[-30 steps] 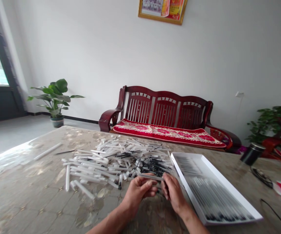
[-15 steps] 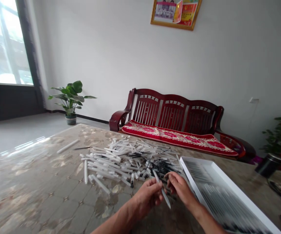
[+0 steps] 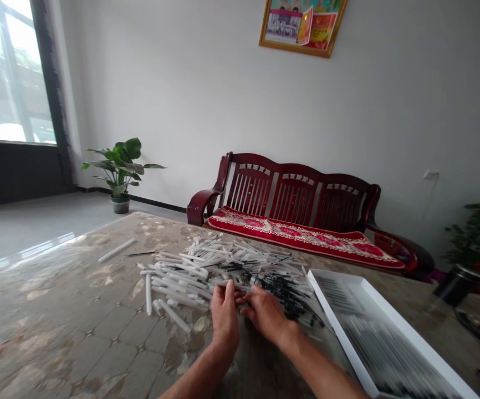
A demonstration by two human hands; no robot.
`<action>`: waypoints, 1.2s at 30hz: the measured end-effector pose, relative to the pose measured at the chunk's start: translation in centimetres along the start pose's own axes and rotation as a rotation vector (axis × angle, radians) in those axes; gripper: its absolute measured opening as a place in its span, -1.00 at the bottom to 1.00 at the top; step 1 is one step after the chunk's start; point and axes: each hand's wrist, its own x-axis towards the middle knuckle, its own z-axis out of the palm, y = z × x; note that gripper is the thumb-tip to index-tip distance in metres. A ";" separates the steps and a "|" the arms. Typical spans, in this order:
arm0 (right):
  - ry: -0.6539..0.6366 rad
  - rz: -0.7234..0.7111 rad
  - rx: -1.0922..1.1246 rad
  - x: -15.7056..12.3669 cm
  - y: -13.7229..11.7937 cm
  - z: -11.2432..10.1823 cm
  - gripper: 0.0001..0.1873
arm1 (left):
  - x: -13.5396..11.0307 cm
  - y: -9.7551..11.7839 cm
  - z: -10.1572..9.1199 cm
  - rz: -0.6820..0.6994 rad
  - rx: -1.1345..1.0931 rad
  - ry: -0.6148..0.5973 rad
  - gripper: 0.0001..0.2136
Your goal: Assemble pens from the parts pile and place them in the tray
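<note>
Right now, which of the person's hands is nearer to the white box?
The right. The right hand is to the left of the white box, apart from it; the left hand is farther left, beyond the right hand from the box.

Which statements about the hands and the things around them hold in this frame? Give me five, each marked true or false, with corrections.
1. The left hand has a slim stick at its fingertips. True.
2. A white tray lies to the right of the heap of pale tubes. True.
3. The right hand is inside the tray. False: it is close beside the left hand, outside the tray.
4. Dark pieces lie at the right side of the heap. True.
5. The potted plant stands on the table. False: it stands on the floor beyond the table.
</note>
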 end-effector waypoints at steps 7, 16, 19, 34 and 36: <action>-0.078 -0.038 -0.129 -0.1 -0.2 0.5 -0.70 | 0.4 0.4 0.1 0.006 0.013 0.069 -0.66; 0.382 0.308 0.633 -3.3 3.7 -0.8 -0.70 | -0.4 -0.9 0.6 -0.147 -0.119 -0.056 -0.64; 0.483 0.405 0.875 -3.9 4.1 -0.7 -0.57 | -0.8 -1.3 0.7 -0.212 -0.127 -0.111 -0.67; 0.451 0.340 0.861 -4.4 3.9 0.3 -0.65 | -1.5 -1.4 0.8 -0.278 -0.050 -0.159 -0.62; 0.440 0.395 0.931 -4.4 3.5 0.0 -0.61 | -1.8 -1.3 0.9 -0.249 -0.025 -0.165 -0.60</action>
